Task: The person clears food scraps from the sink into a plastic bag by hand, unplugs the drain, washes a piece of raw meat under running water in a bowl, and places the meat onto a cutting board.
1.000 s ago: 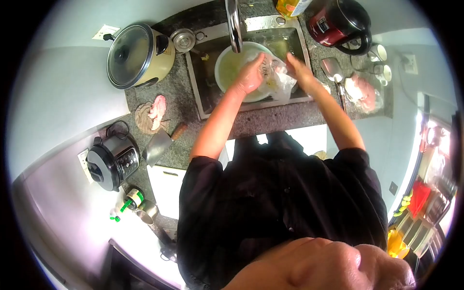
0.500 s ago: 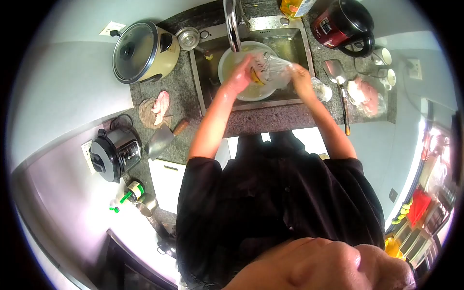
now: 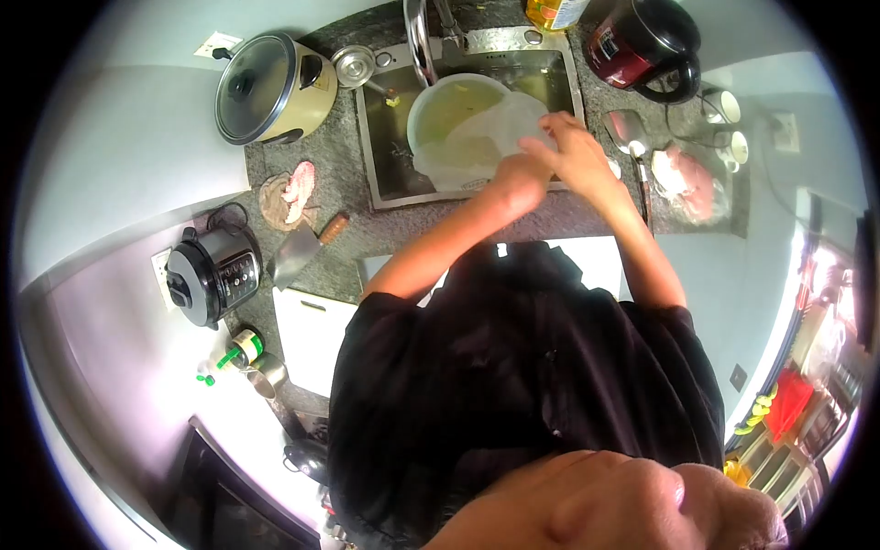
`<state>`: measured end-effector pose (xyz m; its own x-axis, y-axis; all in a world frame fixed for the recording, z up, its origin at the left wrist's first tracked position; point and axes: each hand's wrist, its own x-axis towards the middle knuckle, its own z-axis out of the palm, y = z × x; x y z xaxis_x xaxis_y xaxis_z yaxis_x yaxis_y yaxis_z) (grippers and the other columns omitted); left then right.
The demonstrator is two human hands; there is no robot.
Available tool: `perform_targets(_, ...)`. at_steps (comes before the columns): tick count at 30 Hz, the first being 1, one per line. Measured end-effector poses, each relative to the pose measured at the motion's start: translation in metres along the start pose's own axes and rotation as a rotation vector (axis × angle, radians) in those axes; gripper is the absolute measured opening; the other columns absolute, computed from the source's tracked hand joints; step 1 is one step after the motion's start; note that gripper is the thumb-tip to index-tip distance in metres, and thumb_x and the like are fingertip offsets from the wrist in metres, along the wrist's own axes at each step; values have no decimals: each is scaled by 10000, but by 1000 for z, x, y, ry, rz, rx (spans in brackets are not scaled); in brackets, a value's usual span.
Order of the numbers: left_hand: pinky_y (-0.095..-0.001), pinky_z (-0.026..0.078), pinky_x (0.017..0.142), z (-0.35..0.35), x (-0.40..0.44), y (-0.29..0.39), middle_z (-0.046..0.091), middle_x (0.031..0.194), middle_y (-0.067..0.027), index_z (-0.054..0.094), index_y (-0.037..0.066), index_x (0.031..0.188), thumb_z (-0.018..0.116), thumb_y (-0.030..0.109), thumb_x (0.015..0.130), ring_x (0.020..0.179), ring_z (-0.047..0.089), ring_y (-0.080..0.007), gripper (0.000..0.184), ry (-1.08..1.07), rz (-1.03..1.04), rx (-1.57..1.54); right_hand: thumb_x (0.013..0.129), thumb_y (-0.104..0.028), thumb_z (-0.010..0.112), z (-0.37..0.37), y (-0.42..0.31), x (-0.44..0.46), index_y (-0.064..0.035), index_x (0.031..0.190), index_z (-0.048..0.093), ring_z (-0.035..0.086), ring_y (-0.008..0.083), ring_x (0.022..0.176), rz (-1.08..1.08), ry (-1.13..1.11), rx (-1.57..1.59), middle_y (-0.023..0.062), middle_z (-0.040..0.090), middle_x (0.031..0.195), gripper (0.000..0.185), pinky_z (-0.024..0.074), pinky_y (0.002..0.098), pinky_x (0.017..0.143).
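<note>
A translucent plastic bag [image 3: 504, 128] spreads over the right and front part of a white basin [image 3: 426, 101] of cloudy, yellowish water. The basin stands in the steel sink [image 3: 385, 179]. At the front right of the basin, my left hand [image 3: 527, 174] is bent beside the bag, its fingers hidden. My right hand [image 3: 577, 151] is close against it, thumb and forefinger apart, fingertips at the bag's edge. A chrome faucet [image 3: 419, 41] rises behind the basin.
Left lie a cleaver [image 3: 298, 257], raw meat [image 3: 298, 188] and a rice cooker [image 3: 275, 92]; a pressure cooker [image 3: 215, 275] is nearer me. At the right are a kettle [image 3: 642, 46], a spatula [image 3: 626, 133], bagged meat [image 3: 692, 183] and two white cups [image 3: 731, 147].
Both hands held the printed bag stretched above the basin. My left hand has moved right and toward me, meeting my right hand, and the bag now spreads lower over the basin.
</note>
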<state>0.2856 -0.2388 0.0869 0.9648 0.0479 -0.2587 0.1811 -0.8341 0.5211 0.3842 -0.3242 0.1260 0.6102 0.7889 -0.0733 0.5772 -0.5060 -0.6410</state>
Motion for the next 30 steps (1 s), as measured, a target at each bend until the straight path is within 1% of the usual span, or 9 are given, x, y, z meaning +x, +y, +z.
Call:
perform_targets(7, -454, 495, 623, 57, -2, 20, 633, 744, -185, 598, -24, 895, 481, 93, 798, 730, 634, -345, 192, 22, 163, -42, 722, -245, 628, 16, 48, 11, 79, 817, 650, 649, 343, 704, 346, -913, -267, 210, 647, 738, 338, 515, 384, 665)
perform_targets(10, -459, 490, 680, 47, -10, 26, 634, 781, -193, 557, -29, 1002, 484, 120, 818, 767, 630, -351, 248, -99, 163, -101, 685, -144, 599, 15, 71, -1, 53, 924, 601, 635, 346, 795, 392, -823, -211, 238, 626, 893, 310, 510, 368, 633)
perform_targets(12, -465, 478, 733, 63, -11, 26, 631, 822, -201, 537, -9, 1048, 491, 132, 813, 804, 620, -362, 278, -231, 148, -145, 736, -78, 555, 23, 95, -14, 23, 996, 576, 614, 382, 820, 183, -312, -427, 251, 613, 858, 279, 496, 440, 689)
perform_targets(16, -465, 471, 765, 71, -24, 6, 618, 897, -221, 516, 2, 1077, 489, 154, 814, 854, 596, -391, 305, -285, 337, -397, 796, -129, 516, -1, 100, -34, -43, 1025, 581, 619, 375, 801, 338, -77, -492, 224, 630, 808, 254, 489, 451, 708)
perform_targets(20, -440, 468, 795, 78, -28, -1, 605, 956, -221, 491, 70, 1205, 467, 159, 840, 908, 587, -371, 376, -372, 466, -567, 839, -124, 538, -9, 126, -62, -21, 906, 615, 632, 289, 706, 258, 358, -124, 153, 645, 795, 145, 490, 371, 634)
perform_targets(23, -430, 463, 803, 83, -24, -3, 596, 994, -228, 469, 66, 1246, 471, 168, 850, 922, 585, -367, 409, -582, 377, -608, 892, -84, 490, -31, 114, -83, 0, 904, 580, 594, 144, 630, 685, 372, 1214, 32, 592, 722, 124, 495, 239, 572)
perform_targets(27, -370, 448, 848, 84, -28, -4, 588, 1065, -205, 495, 37, 1220, 496, 240, 894, 982, 581, -315, 384, -446, 406, -827, 911, -93, 436, -30, 103, -106, -25, 859, 552, 535, 112, 567, 1013, 561, 1548, 28, 556, 686, 143, 441, 213, 487)
perform_targets(29, -366, 433, 870, 102, -25, -10, 582, 1085, -187, 508, 39, 1210, 500, 259, 901, 1020, 562, -304, 379, -398, 450, -884, 927, -128, 377, -17, 135, -133, -47, 796, 513, 406, 76, 473, 776, 192, 2092, -12, 439, 601, 207, 344, 187, 405)
perform_targets(30, -361, 417, 893, 109, -22, -12, 577, 1105, -170, 520, 42, 1200, 505, 277, 908, 1057, 544, -293, 376, -337, 478, -940, 927, -128, 377, -17, 134, -138, -47, 796, 513, 406, 76, 473, 778, 208, 2093, -12, 439, 601, 207, 344, 187, 405)
